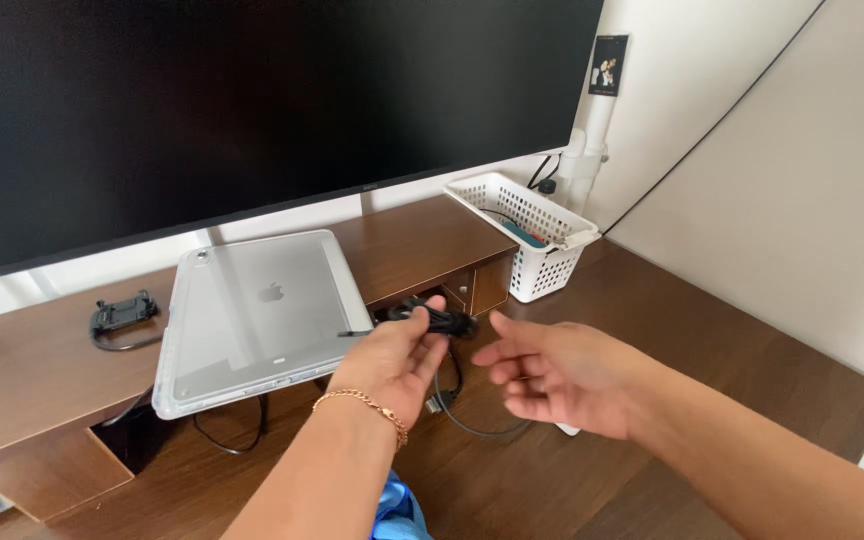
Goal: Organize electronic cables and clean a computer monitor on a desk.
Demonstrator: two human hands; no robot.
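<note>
Head view, left hand (390,358) grip pinching coiled black cable (439,320), open right hand (549,372) just beside.

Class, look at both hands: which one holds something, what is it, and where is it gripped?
The left hand pinches a bundled black cable at its coiled middle; the right hand is open, holding nothing.

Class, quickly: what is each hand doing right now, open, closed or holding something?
Left hand: closed on a coiled black cable.
Right hand: open, holding nothing, just right of the cable.
</note>
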